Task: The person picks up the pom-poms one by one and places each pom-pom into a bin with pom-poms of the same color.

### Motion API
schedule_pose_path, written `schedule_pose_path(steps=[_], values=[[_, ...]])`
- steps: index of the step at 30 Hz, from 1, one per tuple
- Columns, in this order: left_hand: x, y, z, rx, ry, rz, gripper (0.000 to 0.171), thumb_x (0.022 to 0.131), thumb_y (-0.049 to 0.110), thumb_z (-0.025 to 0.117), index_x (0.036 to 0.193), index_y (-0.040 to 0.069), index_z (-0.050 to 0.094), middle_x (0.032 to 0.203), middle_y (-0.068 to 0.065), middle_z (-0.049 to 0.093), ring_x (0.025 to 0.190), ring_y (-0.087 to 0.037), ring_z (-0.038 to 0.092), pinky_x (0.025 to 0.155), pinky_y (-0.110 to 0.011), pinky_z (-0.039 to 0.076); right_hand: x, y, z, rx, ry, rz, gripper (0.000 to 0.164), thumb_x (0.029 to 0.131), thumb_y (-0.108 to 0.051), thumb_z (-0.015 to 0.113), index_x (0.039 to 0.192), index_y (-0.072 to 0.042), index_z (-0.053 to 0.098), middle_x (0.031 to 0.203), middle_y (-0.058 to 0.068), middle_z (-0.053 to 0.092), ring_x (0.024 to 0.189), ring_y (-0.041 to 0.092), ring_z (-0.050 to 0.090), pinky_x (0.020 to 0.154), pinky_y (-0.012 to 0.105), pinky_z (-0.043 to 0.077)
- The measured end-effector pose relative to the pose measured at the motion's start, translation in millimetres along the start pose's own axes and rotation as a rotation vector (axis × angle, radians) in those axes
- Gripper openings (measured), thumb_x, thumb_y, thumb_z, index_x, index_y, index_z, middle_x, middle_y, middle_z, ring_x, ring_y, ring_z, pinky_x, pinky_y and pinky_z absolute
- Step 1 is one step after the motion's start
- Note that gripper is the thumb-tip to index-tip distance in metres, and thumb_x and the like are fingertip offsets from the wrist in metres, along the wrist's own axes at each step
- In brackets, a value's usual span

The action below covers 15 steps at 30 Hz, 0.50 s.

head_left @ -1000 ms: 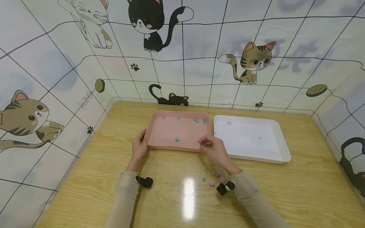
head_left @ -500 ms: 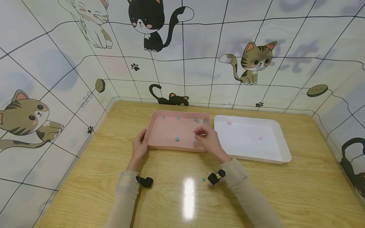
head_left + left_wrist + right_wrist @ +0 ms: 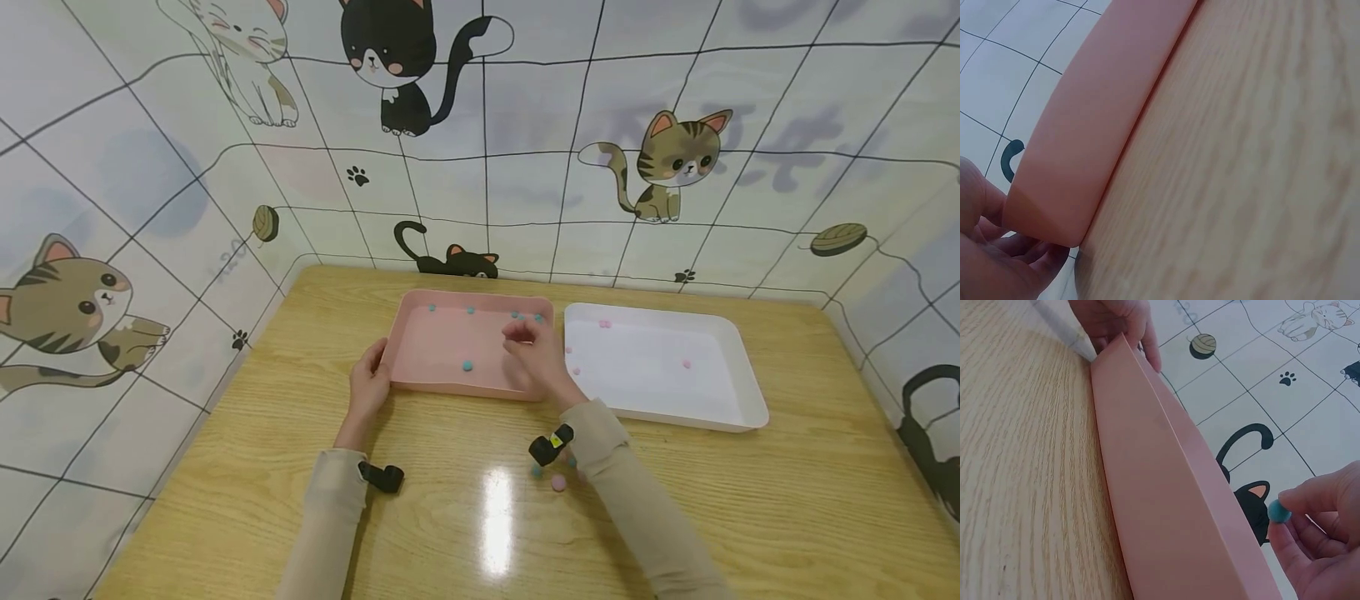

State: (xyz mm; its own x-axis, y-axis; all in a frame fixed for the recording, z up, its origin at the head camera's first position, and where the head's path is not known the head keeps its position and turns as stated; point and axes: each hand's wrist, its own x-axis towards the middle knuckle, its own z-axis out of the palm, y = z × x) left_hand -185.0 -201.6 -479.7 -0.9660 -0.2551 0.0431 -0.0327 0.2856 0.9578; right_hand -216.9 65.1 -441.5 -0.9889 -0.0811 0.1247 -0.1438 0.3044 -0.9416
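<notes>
My left hand (image 3: 368,379) grips the left side of a shallow pink tray (image 3: 427,346), thumb at the rim and fingers by the outer wall in the left wrist view. Over the tray's right part, my right hand (image 3: 543,354) pinches a small teal ball (image 3: 1279,511) between thumb and fingertip, above the rim in the right wrist view. Inside the tray lie several teal balls, with a larger one (image 3: 467,366) near the front and others along the back wall.
Right of the pink tray stands a white tray (image 3: 637,383) with several small pink pieces, such as a pink ball (image 3: 686,364). Loose pink (image 3: 558,482) and teal balls lie on the table near my right wrist, partly hidden by it. A cat-printed wall covering (image 3: 517,192) rises behind.
My right hand has moved from the front right corner of the pink tray up and left over its inside, still pinching. The left hand keeps its hold.
</notes>
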Motion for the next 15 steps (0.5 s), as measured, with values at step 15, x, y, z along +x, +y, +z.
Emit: schedule_pose_path(steps=[15], values=[[-1.6, -0.5, -0.3, 0.004, -0.012, 0.018, 0.044, 0.092, -0.008, 0.035, 0.135, -0.009, 0.042, 0.135, -0.028, 0.044, 0.125, -0.036, 0.042, 0.103, -0.045, 0.036, 7.2, -1.3, 3.9, 0.022, 0.034, -0.006, 0.015, 0.081, 0.008, 0.065, 0.096, 0.008, 0.063, 0.098, 0.019, 0.062, 0.093, 0.032, 0.059, 0.085, 0.034, 0.05]])
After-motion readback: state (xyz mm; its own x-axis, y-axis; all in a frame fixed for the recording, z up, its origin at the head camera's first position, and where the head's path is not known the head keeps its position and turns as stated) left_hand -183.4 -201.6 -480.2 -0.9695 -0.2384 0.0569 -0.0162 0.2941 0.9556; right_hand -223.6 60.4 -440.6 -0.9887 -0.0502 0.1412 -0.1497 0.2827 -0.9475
